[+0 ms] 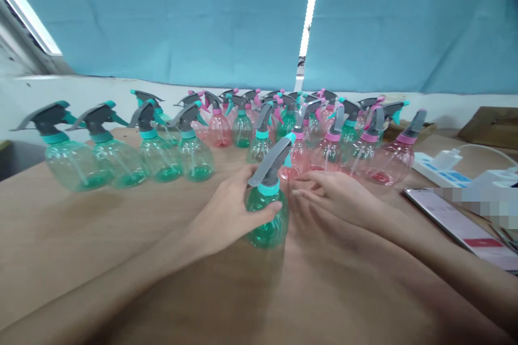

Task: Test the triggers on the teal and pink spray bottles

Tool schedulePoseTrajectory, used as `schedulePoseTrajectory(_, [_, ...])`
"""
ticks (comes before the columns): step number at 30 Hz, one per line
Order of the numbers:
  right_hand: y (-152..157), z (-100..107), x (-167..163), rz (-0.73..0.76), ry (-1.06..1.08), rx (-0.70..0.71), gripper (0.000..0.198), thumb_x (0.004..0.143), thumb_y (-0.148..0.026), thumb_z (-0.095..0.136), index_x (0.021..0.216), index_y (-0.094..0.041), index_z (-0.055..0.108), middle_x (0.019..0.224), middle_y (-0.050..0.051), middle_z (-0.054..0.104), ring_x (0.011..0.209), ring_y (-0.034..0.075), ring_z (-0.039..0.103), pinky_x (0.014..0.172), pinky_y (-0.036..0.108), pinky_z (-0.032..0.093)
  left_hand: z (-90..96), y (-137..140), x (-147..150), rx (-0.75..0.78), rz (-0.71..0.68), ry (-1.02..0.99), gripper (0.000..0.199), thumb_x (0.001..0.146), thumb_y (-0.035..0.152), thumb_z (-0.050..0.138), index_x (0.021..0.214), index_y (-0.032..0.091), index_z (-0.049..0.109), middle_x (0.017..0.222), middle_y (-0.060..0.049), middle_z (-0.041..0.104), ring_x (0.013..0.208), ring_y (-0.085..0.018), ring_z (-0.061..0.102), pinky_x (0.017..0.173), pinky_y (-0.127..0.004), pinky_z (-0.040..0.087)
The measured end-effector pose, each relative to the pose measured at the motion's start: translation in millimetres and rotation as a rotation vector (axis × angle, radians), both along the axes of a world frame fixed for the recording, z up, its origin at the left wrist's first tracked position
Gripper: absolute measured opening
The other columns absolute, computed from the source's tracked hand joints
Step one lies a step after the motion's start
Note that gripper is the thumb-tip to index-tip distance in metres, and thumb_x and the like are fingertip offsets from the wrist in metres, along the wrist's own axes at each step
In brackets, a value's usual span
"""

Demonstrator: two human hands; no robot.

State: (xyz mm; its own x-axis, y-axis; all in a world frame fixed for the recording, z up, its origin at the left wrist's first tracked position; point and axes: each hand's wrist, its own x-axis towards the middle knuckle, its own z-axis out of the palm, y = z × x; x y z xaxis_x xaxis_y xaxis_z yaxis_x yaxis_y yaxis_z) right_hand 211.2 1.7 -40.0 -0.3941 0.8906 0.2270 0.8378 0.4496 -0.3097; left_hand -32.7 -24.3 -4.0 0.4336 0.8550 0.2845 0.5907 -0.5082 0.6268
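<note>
Reader: What occupies the centre foreground?

Author: A green spray bottle (pixel 269 233), transparent and nearly upright, with a turquoise collar (pixel 268 188) beneath a grey trigger head (pixel 272 163). It is on the near side of the main group of bottles, above the wooden table (pixel 60 221); whether its base touches the surface cannot be told.

Reader: How are the hands disposed?

Author: The left hand (pixel 230 207) grasps this bottle from its left side, the thumb lying across the front below the collar and the other fingers largely hidden. The right hand (pixel 338 194) is partly spread, its fingers loosely bent and directed towards the bottle from the right. It lies just beside the held bottle, near the pink bottles (pixel 390 164); contact with those behind cannot be determined.

Reader: And the surroundings?

Author: At left, four green bottles (pixel 198 159) form a front line, with another standing behind. Beyond the hands, pink and green bottles mingle in a dense group. At right lie a smartphone (pixel 449 218), a white power strip (pixel 439 171) with plugs, and a brown box (pixel 491 128). A blue curtain (pixel 182 21) covers the background, crossed by a bright light strip (pixel 311 5).
</note>
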Motion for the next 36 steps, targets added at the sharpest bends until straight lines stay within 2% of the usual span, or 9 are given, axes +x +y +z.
schedulePoseTrajectory(4, [10.3, 12.7, -16.0, -0.063, 0.070, 0.022, 0.035, 0.091, -0.042, 0.049, 0.116, -0.023, 0.062, 0.099, 0.007, 0.072, 0.087, 0.027, 0.068, 0.069, 0.037, 0.051, -0.2, -7.9, -22.4, 0.043, 0.019, 0.069, 0.033, 0.086, 0.047, 0.057, 0.115, 0.031, 0.057, 0.113, -0.001, 0.068, 0.101, -0.028, 0.062, 0.088, -0.039, 0.044])
schedulePoseTrajectory(7, [20.5, 15.1, -32.6, -0.071, 0.100, 0.070, 0.040, 0.089, -0.044, 0.053, 0.120, -0.019, 0.060, 0.105, 0.010, 0.071, 0.094, 0.028, 0.066, 0.078, 0.041, 0.050, 3.1, -5.8, -42.7, 0.067, 0.102, 0.122, 0.039, 0.084, 0.052, 0.057, 0.114, 0.028, 0.058, 0.106, -0.005, 0.069, 0.093, -0.029, 0.063, 0.080, -0.039, 0.047])
schedulePoseTrajectory(9, [27.8, 15.3, -44.6, -0.093, 0.123, 0.076, 0.046, 0.088, -0.044, 0.054, 0.126, -0.018, 0.055, 0.105, 0.011, 0.070, 0.098, 0.030, 0.065, 0.083, 0.043, 0.049, 3.8, 2.5, -54.8, 0.069, 0.167, 0.126, 0.044, 0.083, 0.055, 0.056, 0.115, 0.024, 0.058, 0.098, -0.007, 0.070, 0.084, -0.029, 0.064, 0.072, -0.038, 0.048])
schedulePoseTrajectory(14, [45.9, 17.8, -70.2, -0.199, 0.206, 0.093, 0.063, 0.086, -0.045, 0.057, 0.136, -0.010, 0.044, 0.130, 0.018, 0.058, 0.119, 0.033, 0.055, 0.096, 0.046, 0.043, 1.9, 38.3, -67.0, 0.051, 0.208, 0.086, 0.045, 0.085, 0.057, 0.052, 0.114, 0.022, 0.056, 0.108, -0.007, 0.067, 0.095, -0.029, 0.063, 0.083, -0.042, 0.047])
schedulePoseTrajectory(16, [53.1, 18.3, -76.4, -0.246, 0.238, 0.057, 0.070, 0.084, -0.046, 0.059, 0.139, -0.006, 0.040, 0.133, 0.021, 0.055, 0.122, 0.035, 0.052, 0.096, 0.047, 0.043, 1.9, 52.7, -64.7, 0.077, 0.247, 0.122, 0.048, 0.084, 0.057, 0.054, 0.114, 0.020, 0.057, 0.101, -0.009, 0.068, 0.091, -0.030, 0.063, 0.081, -0.044, 0.046])
schedulePoseTrajectory(21, [71.9, 16.9, -85.1, -0.268, 0.292, -0.026, 0.079, 0.080, -0.057, 0.059, 0.138, -0.007, 0.038, 0.120, 0.022, 0.062, 0.109, 0.036, 0.061, 0.089, 0.048, 0.047, 3.4, 79.5, -55.0, 0.059, 0.198, 0.091, 0.048, 0.083, 0.053, 0.056, 0.118, 0.019, 0.057, 0.108, -0.011, 0.067, 0.098, -0.032, 0.062, 0.085, -0.044, 0.045])
schedulePoseTrajectory(24, [81.6, 18.7, -89.4, -0.269, 0.326, -0.080, 0.078, 0.078, -0.062, 0.059, 0.132, -0.008, 0.042, 0.102, 0.019, 0.068, 0.082, 0.031, 0.069, 0.076, 0.045, 0.052, 3.6, 90.6, -51.2, 0.075, 0.203, 0.112, 0.044, 0.083, 0.050, 0.057, 0.115, 0.020, 0.058, 0.106, -0.010, 0.067, 0.097, -0.033, 0.061, 0.082, -0.043, 0.044])
schedulePoseTrajectory(28, [88.5, 22.8, -93.2, -0.285, 0.314, -0.114, 0.069, 0.078, -0.062, 0.060, 0.120, -0.009, 0.048, 0.071, 0.008, 0.067, 0.057, 0.025, 0.065, 0.062, 0.041, 0.052, 4.4, 102.9, -49.4, 0.087, 0.214, 0.122, 0.037, 0.081, 0.046, 0.059, 0.106, 0.019, 0.061, 0.092, -0.008, 0.066, 0.090, -0.033, 0.061, 0.077, -0.041, 0.044])
schedulePoseTrajectory(36, [86.0, 23.4, -90.9, -0.262, 0.246, -0.082, 0.062, 0.080, -0.060, 0.057, 0.119, -0.012, 0.049, 0.059, 0.003, 0.063, 0.064, 0.027, 0.066, 0.062, 0.039, 0.051, 5.6, 121.4, -49.3, 0.082, 0.295, 0.141, 0.023, 0.078, 0.043, 0.062, 0.078, 0.022, 0.052, 0.068, -0.003, 0.055, 0.074, -0.029, 0.059, 0.067, -0.037, 0.042])
